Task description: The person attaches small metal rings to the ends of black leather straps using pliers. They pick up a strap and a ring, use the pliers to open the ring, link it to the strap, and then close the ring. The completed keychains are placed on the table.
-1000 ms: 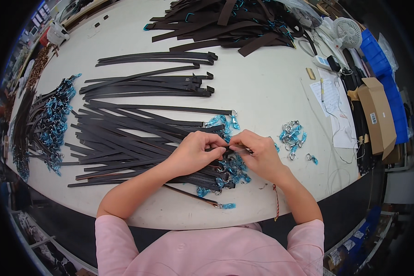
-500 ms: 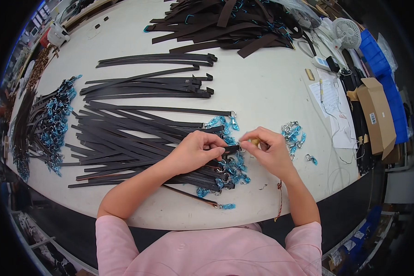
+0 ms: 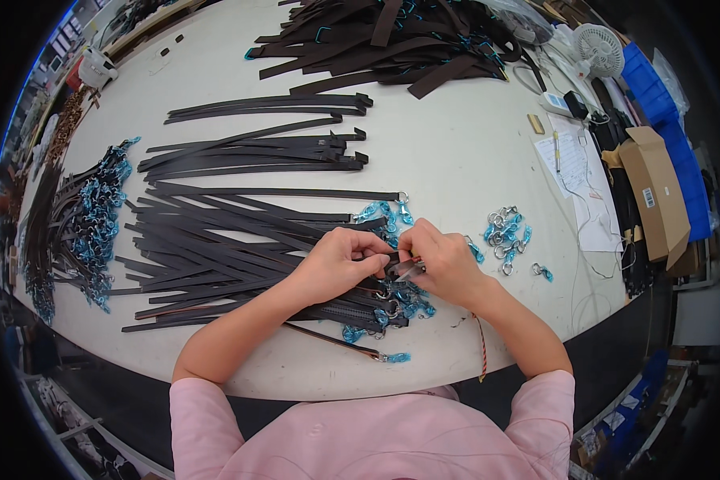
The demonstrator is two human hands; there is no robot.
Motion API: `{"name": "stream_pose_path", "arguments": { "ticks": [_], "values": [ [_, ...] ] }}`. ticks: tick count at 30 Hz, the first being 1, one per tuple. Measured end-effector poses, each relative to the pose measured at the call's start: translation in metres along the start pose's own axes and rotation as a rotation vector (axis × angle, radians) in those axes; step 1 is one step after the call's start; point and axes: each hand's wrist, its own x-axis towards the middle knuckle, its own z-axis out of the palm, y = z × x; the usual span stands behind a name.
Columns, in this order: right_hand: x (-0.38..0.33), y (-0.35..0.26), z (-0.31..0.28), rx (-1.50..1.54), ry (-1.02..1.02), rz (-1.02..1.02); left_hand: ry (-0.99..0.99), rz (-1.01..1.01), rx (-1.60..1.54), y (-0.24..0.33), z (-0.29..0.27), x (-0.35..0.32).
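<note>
My left hand [image 3: 340, 260] pinches the end of a dark brown leather strap [image 3: 380, 260] above a spread of similar straps [image 3: 216, 240] on the white table [image 3: 448, 160]. My right hand [image 3: 444, 264] meets it from the right, holding a small metal clasp [image 3: 408, 270] against the strap's end. Under both hands lie strap ends fitted with clasps wrapped in blue film [image 3: 400, 308]. A small pile of loose blue-wrapped clasps [image 3: 506, 234] sits just right of my right hand.
Bundles of straps lie at mid-table [image 3: 264, 148] and in a heap at the far edge [image 3: 384, 40]. Finished straps with blue clasps lie at the left [image 3: 92, 220]. Papers [image 3: 572, 172], a cardboard box [image 3: 656, 196], blue bins [image 3: 656, 88] and a small fan [image 3: 600, 48] stand at the right.
My right hand drew slightly right, then came back to the strap end at my left hand. The left hand has hardly moved.
</note>
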Motion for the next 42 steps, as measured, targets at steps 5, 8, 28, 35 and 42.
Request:
{"name": "stream_pose_path", "arguments": {
  "ticks": [5,8,28,35,42],
  "values": [
    [-0.009,-0.013,-0.03,0.724,-0.181,0.472,0.0,-0.025,-0.03,0.003,-0.002,-0.002],
    [-0.009,-0.001,-0.04,0.545,-0.156,0.547,-0.002,-0.031,-0.008,0.004,-0.002,-0.002],
    [0.014,0.003,-0.021,0.102,-0.046,0.08,-0.025,-0.005,0.003,0.005,-0.001,-0.004],
    [-0.022,0.001,-0.036,0.713,0.126,0.56,-0.063,0.013,-0.11,0.012,-0.004,-0.005],
    [-0.024,-0.005,-0.007,0.032,0.159,-0.044,-0.137,-0.034,-0.169,0.009,-0.005,-0.003]
  ]
}}
